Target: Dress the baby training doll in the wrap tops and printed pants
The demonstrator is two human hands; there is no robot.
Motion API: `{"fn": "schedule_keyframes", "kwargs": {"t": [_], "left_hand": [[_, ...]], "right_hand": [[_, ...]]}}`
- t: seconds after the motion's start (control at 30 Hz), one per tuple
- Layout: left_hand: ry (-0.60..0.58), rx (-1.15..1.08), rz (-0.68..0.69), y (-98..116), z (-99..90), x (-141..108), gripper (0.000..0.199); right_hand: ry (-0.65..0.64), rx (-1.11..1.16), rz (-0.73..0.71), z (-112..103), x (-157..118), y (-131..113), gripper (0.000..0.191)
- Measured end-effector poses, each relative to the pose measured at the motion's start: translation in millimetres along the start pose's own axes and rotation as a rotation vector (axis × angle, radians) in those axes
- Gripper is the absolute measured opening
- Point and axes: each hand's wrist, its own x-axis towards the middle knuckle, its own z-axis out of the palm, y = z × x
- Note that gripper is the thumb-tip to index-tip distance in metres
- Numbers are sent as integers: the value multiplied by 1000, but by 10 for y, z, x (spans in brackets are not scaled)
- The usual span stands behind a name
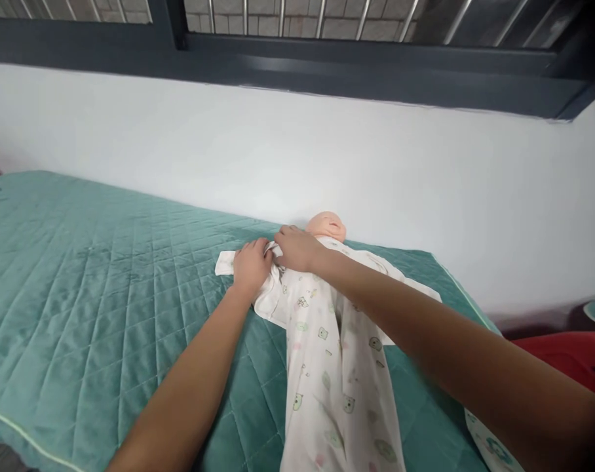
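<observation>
A baby doll [327, 225] lies on its back, its head close to the wall, in white baby clothes [322, 341] printed with small green animals and leaves. My left hand [252, 263] is closed on the sleeve at the left, whose cuff sticks out past the fingers. Right beside it, my right hand [297, 248] grips the cloth at the doll's shoulder, its fingertips partly hidden. The other sleeve spreads to the right, partly behind my right forearm. Long cloth legs run down toward me.
A green quilted cover [105, 282] lies under the doll. Behind it stand a white wall [204, 144] and a dark window frame [327, 72] with metal bars. Something red [567, 354] is at the right edge, with patterned cloth [494, 446] below.
</observation>
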Motion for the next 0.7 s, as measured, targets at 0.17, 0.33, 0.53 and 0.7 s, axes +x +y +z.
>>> {"fn": "schedule_keyframes", "kwargs": {"t": [0.17,0.33,0.53,0.7], "left_hand": [[-6,1,-48,-1,-26,12,27],[9,-34,-101,-30,-69,2,26],[8,-61,-116,-39,-73,-4,26],[-9,-26,-117,-24,-54,4,27]], "right_hand": [[-14,-43,-41,137,125,-80,30],[2,-51,-24,157,114,-48,29],[10,-92,-11,128,93,-64,30],[-139,-39,-123,158,243,-83,28]]}}
